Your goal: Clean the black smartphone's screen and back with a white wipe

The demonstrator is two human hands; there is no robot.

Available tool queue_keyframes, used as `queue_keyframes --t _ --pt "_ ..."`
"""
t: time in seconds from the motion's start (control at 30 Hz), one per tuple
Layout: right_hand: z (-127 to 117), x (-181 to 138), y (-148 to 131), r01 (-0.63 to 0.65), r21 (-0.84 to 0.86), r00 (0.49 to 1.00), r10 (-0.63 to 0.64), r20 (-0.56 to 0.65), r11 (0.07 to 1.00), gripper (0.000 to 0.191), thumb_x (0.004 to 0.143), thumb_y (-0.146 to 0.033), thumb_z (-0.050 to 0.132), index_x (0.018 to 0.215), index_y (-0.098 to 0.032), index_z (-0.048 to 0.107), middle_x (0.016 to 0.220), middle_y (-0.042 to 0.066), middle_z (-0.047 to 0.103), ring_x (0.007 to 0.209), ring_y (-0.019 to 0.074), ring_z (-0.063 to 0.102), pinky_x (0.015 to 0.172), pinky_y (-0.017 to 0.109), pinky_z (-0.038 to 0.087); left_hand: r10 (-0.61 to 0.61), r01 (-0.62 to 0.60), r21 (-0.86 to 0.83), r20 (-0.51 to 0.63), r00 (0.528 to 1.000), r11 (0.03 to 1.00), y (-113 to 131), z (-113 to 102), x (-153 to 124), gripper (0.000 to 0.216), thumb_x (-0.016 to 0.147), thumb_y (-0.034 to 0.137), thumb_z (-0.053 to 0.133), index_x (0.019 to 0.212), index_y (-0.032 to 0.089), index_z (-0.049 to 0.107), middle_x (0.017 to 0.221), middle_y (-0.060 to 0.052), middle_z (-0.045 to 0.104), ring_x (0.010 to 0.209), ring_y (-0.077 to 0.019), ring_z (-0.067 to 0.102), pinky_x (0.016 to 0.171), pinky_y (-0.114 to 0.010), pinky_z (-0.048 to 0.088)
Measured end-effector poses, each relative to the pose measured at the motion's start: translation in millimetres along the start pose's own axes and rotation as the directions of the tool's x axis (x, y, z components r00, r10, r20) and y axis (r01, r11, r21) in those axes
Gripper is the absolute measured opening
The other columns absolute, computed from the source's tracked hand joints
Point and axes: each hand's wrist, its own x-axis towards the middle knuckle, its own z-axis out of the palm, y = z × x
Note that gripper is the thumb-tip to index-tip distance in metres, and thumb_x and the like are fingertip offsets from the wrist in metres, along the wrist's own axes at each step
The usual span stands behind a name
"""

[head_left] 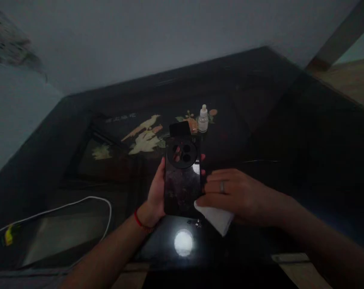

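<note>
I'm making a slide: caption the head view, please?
Left hand holds a dark phone; right hand holds a white cloth or tissue beside it.

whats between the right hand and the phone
The head view shows a white cloth, held by the right hand, its tip overlapping the phone.

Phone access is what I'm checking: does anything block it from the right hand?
Nothing visible blocks the phone; the right hand, holding a cloth, is at its lower right. Left fingertips show at the right edge, higher up.
</note>
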Motion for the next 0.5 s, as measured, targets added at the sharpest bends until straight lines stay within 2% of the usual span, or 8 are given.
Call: queue_keyframes --t 0.1,0.17,0.27,0.33,0.43,0.5 --pt "5 2 -5 0.036 0.003 0.999 -0.037 0.023 0.999 0.028 0.094 -0.012 0.042 0.079 -0.013 0.066 0.064 0.0 0.058 0.058 0.0134 0.044 0.057 0.027 0.035 0.064 -0.063 0.021 -0.058 0.996 0.998 -4 -1 4 0.069 0.091 0.061 0.02 0.125 0.014 0.058 0.119 -0.009 0.066 0.097 -0.0216 0.066 0.088 -0.035 0.047" --pt "17 7 -9 0.058 -0.045 0.998 -0.06 -0.029 0.997 0.024 0.091 -0.012 0.048 0.076 -0.014 0.066 0.061 -0.001 0.056 0.056 0.0132 0.042 0.055 0.027 0.033 0.095 -0.089 0.048 -0.126 0.988 0.995 -9 3 8 0.066 0.091 0.059 0.023 0.13 0.014 0.053 0.123 -0.007 0.064 0.096 -0.0211 0.066 0.089 -0.033 0.045" --pt "37 16 -16 0.04 -0.117 0.986 -0.058 -0.158 0.992 0.021 0.089 -0.012 0.051 0.073 -0.014 0.065 0.06 -0.002 0.056 0.057 0.0133 0.044 0.055 0.028 0.033 0.065 -0.05 0.065 -0.247 0.967 0.997 -17 12 13 0.07 0.092 0.059 0.018 0.139 0.012 0.043 0.121 -0.008 0.065 0.096 -0.021 0.065 0.095 -0.034 0.041" --pt "43 17 -19 0.035 -0.142 0.981 -0.061 -0.182 0.989 0.022 0.088 -0.012 0.05 0.071 -0.014 0.064 0.059 -0.002 0.055 0.056 0.0133 0.045 0.054 0.028 0.032 0.037 -0.02 0.061 -0.293 0.955 0.998 -20 15 13 0.07 0.093 0.058 0.017 0.137 0.013 0.046 0.121 -0.007 0.065 0.096 -0.0207 0.065 0.097 -0.034 0.04" --pt "34 4 -19 0.056 -0.127 0.988 -0.074 -0.137 0.99 0.023 0.089 -0.011 0.049 0.072 -0.013 0.064 0.059 -0.002 0.055 0.054 0.0131 0.043 0.053 0.028 0.033 0.056 -0.046 0.047 -0.234 0.971 0.998 -18 11 11 0.067 0.092 0.058 0.022 0.129 0.013 0.055 0.123 -0.007 0.064 0.095 -0.0203 0.065 0.09 -0.033 0.044" --pt "22 -9 -18 0.048 -0.091 0.992 -0.058 -0.108 0.995 0.026 0.092 -0.011 0.046 0.075 -0.013 0.065 0.059 -0.001 0.055 0.054 0.0128 0.043 0.054 0.028 0.033 0.062 -0.06 0.019 -0.161 0.985 0.998 -15 6 10 0.069 0.091 0.06 0.024 0.13 0.012 0.053 0.124 -0.008 0.063 0.097 -0.0217 0.064 0.085 -0.036 0.047"
